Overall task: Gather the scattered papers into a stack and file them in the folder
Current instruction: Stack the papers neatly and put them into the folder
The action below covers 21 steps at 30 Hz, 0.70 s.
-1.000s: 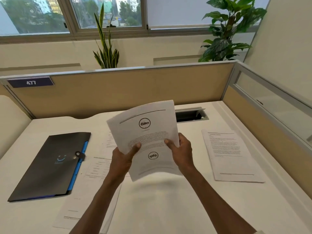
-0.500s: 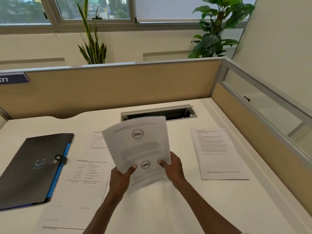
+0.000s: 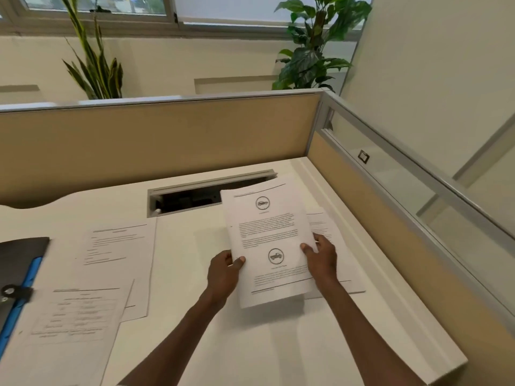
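While both hands grip it by its lower side edges, the printed sheet (image 3: 269, 240) with two round vehicle icons is held tilted above the white desk (image 3: 195, 344), toward two o'clock from the desk's middle. The left hand (image 3: 224, 274) pinches the sheet's left edge, thumb on the printed face and fingers behind. The right hand (image 3: 322, 259) pinches the right edge the same way, thumb on top. Directly under the held sheet, at about three o'clock, another page (image 3: 338, 260) lies flat on the desk, mostly covered; whether the two touch cannot be told. Over at nine o'clock a text page (image 3: 119, 246) lies flat, and at seven o'clock a table-printed page (image 3: 75, 319) overlaps its near corner. The dark folder (image 3: 16, 263) with a blue spine edge and a button clasp sits shut at the far nine o'clock edge, cut off by the frame. At twelve o'clock an open cable slot (image 3: 192, 197) is partly hidden behind the held sheet's top corner.
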Available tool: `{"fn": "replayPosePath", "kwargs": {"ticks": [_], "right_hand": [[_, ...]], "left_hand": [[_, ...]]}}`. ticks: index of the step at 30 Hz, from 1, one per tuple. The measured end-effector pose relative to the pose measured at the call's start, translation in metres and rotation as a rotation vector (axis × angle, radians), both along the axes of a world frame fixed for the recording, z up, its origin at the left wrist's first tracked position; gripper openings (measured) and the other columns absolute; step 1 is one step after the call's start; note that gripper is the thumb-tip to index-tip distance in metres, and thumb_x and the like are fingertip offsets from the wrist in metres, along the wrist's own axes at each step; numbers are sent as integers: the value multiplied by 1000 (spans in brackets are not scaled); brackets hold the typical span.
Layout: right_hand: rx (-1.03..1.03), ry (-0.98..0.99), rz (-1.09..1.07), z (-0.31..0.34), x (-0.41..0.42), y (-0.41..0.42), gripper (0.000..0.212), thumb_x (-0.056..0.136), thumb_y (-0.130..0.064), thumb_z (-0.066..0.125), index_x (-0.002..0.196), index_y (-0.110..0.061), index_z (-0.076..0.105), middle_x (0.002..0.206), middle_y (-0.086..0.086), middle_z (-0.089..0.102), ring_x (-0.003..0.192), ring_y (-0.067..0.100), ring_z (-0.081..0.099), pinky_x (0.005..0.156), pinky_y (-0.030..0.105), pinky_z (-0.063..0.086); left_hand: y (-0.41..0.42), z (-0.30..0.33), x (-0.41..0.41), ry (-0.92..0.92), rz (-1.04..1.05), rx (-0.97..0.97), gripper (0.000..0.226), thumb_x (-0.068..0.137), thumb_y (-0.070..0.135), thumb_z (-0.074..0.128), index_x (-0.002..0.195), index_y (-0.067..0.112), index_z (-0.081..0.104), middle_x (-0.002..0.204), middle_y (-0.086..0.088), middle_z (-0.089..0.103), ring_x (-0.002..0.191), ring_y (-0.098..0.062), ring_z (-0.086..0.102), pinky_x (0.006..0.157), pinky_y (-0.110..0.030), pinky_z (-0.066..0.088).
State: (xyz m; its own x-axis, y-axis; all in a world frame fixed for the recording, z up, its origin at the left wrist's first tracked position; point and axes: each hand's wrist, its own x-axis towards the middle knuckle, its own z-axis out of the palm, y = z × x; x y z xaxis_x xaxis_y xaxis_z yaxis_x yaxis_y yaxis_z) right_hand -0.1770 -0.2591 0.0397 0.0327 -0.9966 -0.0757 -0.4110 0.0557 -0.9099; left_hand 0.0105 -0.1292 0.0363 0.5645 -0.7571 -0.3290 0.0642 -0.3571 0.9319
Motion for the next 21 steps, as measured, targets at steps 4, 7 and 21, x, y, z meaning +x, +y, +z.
{"fn": "replayPosePath", "kwargs": {"ticks": [4,7,21], "right_hand": [[5,79,-71,-1,-34,-38,34,85,-5,66,119,-7,62,115,12,69,101,30,65,89,40,54],[24,146,-111,-7,-50,-62,35,86,-8,67,121,-8,61,118,13,68,106,33,64,91,43,53],[208,423,-159,-53,-79,-81,39,89,-13,61,127,-9,55,123,16,64,112,37,59,87,40,48]], "left_hand": [[-37,-9,-24,7,-44,-16,21,94,7,56,111,6,69,104,-8,73,92,-27,71,78,-47,61],[-63,-15,-38,-23,-49,-11,23,90,2,60,109,5,72,97,-5,75,86,-24,73,73,-39,63],[-95,-37,-67,-80,-267,163,14,79,9,73,84,18,64,94,-3,70,91,-28,68,91,-45,54]]}}
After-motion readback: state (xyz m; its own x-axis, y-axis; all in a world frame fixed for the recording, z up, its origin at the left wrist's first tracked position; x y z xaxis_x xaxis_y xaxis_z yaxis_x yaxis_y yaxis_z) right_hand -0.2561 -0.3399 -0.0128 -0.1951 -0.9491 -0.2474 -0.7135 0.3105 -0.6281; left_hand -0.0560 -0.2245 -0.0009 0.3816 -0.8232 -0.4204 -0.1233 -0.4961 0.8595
